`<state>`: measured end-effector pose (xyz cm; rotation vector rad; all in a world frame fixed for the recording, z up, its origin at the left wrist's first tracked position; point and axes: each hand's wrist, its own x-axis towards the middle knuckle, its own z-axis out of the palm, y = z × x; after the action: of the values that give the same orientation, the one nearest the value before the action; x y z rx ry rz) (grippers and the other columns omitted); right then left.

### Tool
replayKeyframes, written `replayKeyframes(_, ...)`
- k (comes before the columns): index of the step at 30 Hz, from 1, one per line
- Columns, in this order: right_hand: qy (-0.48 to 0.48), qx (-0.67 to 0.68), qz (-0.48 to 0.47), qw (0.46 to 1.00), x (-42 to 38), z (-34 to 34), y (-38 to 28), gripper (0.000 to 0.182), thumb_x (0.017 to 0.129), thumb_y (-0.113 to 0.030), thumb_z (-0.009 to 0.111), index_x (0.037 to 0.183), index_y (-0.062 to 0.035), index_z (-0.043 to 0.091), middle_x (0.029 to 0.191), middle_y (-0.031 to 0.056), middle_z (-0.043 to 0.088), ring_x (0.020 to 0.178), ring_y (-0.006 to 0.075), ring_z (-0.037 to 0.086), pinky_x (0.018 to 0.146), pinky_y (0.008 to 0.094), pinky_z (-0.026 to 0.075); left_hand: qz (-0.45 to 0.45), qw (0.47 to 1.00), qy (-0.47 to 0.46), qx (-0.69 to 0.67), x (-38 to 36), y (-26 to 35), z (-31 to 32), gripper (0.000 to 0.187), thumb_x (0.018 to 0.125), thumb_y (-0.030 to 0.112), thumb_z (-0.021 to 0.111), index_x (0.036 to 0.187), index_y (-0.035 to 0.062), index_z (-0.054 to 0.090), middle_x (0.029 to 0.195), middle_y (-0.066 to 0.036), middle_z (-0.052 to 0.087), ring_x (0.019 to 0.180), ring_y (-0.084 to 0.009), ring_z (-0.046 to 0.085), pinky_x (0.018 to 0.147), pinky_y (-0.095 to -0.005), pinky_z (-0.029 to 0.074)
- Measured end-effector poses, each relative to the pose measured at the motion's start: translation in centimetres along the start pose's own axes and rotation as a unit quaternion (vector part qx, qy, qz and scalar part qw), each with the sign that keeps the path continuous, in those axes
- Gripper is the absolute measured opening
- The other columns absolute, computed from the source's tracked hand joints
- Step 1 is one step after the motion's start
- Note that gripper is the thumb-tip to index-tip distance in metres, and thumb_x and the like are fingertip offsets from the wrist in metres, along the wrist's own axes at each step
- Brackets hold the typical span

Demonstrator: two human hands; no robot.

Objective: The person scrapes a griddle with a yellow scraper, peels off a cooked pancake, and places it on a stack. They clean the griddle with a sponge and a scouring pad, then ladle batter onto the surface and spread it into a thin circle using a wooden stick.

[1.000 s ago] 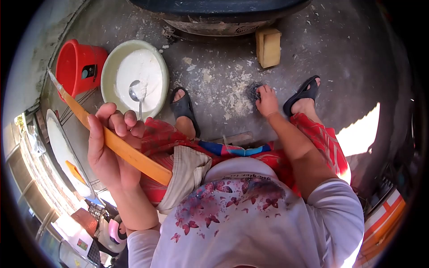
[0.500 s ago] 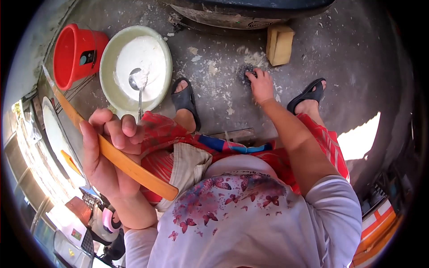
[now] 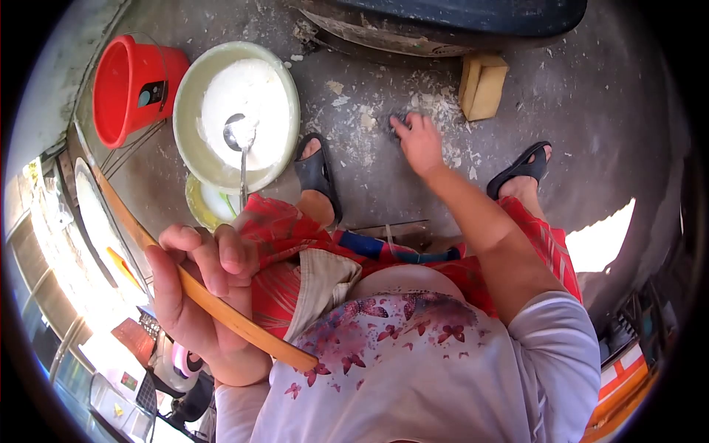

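My left hand (image 3: 207,288), palm up at the left, has its fingers round a long, thin, curved yellow-brown strip (image 3: 229,316), which slants from the upper left down to the front of my shirt. On the grey floor (image 3: 413,192) between my feet, my right hand (image 3: 421,140) reaches down with its fingers closed on a small dark pad (image 3: 399,124). Pale flakes (image 3: 368,122) lie scattered round the pad. A pale green basin (image 3: 289,151) at the upper left contains white material (image 3: 247,92) and a metal ladle (image 3: 243,159).
A red bucket (image 3: 111,96) stands left of the basin. Partly under the basin is a smaller yellow-green bowl (image 3: 203,203). A yellowish block (image 3: 480,88) touches a large dark object (image 3: 458,22) at the top. Black sandals (image 3: 319,177) are on my feet.
The right hand and dark pad have moved left over the floor, farther from the block. The view has shifted, showing more of the smaller bowl. The left hand still holds the strip.
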<state>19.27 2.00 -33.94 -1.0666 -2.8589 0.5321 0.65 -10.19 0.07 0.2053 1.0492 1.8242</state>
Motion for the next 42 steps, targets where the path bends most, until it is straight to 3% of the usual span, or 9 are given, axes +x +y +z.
replayKeyframes(5, -0.129, 0.071, -0.346, 0.926, -2.5, 4.5, -5.6, 0.033, 0.075, -0.014, 0.048, 0.106, -0.02, 0.058, 0.096, 0.0051, 0.047, 0.092, 0.0227, 0.046, 0.074, 0.0337, 0.042, 0.011, 0.994, 0.106, -0.028, 0.7, -0.4, -0.2, 0.041, 0.095, 0.033, 0.029, 0.1, -0.0012, 0.051, 0.058, -0.01, 0.048, 0.07, -0.023, 0.047, 0.064, -0.0314, 0.035)
replayKeyframes(11, 0.033, -0.017, 0.037, 0.999, 7.4, 1.1, -2.9, 0.03, 0.078, -0.016, 0.047, 0.106, -0.0186, 0.058, 0.096, 0.0035, 0.047, 0.094, 0.021, 0.045, 0.074, 0.0324, 0.042, 0.007, 0.991, 0.133, -0.005, 1.3, -0.2, -0.6, 0.039, 0.094, 0.035, 0.03, 0.095, 0.002, 0.051, 0.053, -0.007, 0.047, 0.066, -0.0216, 0.046, 0.062, -0.0315, 0.035)
replayKeyframes(16, -0.089, 0.022, -0.299, 0.95, 3.2, 4.0, -9.0, 0.032, 0.076, -0.016, 0.047, 0.106, -0.0172, 0.059, 0.094, 0.0043, 0.047, 0.091, 0.0227, 0.046, 0.074, 0.0319, 0.043, 0.011, 0.99, 0.141, 0.005, 1.7, 0.1, -0.5, 0.037, 0.094, 0.035, 0.031, 0.092, 0.0038, 0.051, 0.053, -0.007, 0.048, 0.066, -0.0212, 0.047, 0.061, -0.0317, 0.034)
replayKeyframes(19, -0.082, 0.034, -0.286, 0.954, 7.3, 5.9, -9.2, 0.032, 0.077, -0.016, 0.046, 0.106, -0.016, 0.06, 0.094, 0.0045, 0.048, 0.09, 0.0226, 0.046, 0.074, 0.0309, 0.042, 0.001, 0.99, 0.136, 0.025, 2.0, -0.2, -0.8, 0.036, 0.094, 0.036, 0.032, 0.09, 0.0048, 0.05, 0.053, -0.007, 0.049, 0.066, -0.0212, 0.047, 0.061, -0.0317, 0.034)
replayKeyframes(24, -0.008, -0.016, 0.009, 1.0, 12.6, 2.3, -7.0, 0.029, 0.079, -0.02, 0.047, 0.105, -0.0196, 0.06, 0.094, 0.0025, 0.048, 0.094, 0.0203, 0.044, 0.076, 0.031, 0.038, 0.012, 0.993, 0.12, 0.011, 2.1, 0.2, -1.2, 0.035, 0.095, 0.03, 0.033, 0.093, 0.0004, 0.051, 0.054, -0.006, 0.042, 0.064, -0.019, 0.043, 0.06, -0.0306, 0.034)
replayKeyframes(25, -0.004, -0.02, 0.011, 1.0, 11.8, 2.6, -7.4, 0.029, 0.079, -0.02, 0.047, 0.105, -0.0196, 0.06, 0.094, 0.0025, 0.048, 0.094, 0.0203, 0.044, 0.076, 0.031, 0.038, 0.013, 0.993, 0.115, 0.008, 2.3, 0.2, -1.2, 0.035, 0.095, 0.03, 0.033, 0.093, 0.0004, 0.051, 0.054, -0.006, 0.042, 0.064, -0.019, 0.043, 0.06, -0.0306, 0.034)
replayKeyframes(27, -0.035, 0.011, -0.236, 0.971, 9.2, 4.3, -9.4, 0.032, 0.078, -0.018, 0.047, 0.109, -0.0211, 0.058, 0.093, 0.0035, 0.048, 0.09, 0.02, 0.045, 0.073, 0.0301, 0.04, 0.013, 0.994, 0.111, 0.007, 2.5, 0.3, -1.0, 0.035, 0.095, 0.03, 0.032, 0.093, 0.0005, 0.052, 0.054, -0.006, 0.043, 0.065, -0.019, 0.044, 0.06, -0.0305, 0.034)
replayKeyframes(36, 0.023, 0.009, 0.011, 1.0, 12.5, -0.4, -6.2, 0.046, 0.075, -0.009, 0.047, 0.12, -0.0215, 0.05, 0.099, 0.0063, 0.046, 0.092, 0.0233, 0.045, 0.078, 0.0312, 0.04, -0.013, 0.992, 0.129, 0.002, 2.4, 0.2, -1.1, 0.035, 0.094, 0.033, 0.034, 0.093, 0.0027, 0.051, 0.054, -0.007, 0.046, 0.065, -0.02, 0.045, 0.061, -0.0307, 0.034)
replayKeyframes(42, -0.232, 0.032, -0.251, 0.939, -6.4, -3.8, 4.3, 0.041, 0.075, -0.012, 0.045, 0.113, -0.0233, 0.056, 0.097, 0.0053, 0.045, 0.09, 0.0233, 0.043, 0.077, 0.0331, 0.039, -0.016, 0.997, 0.072, -0.027, 2.2, 0.1, -1.0, 0.034, 0.095, 0.029, 0.032, 0.095, 0.0005, 0.05, 0.057, -0.004, 0.04, 0.066, -0.0158, 0.039, 0.061, -0.0285, 0.031)
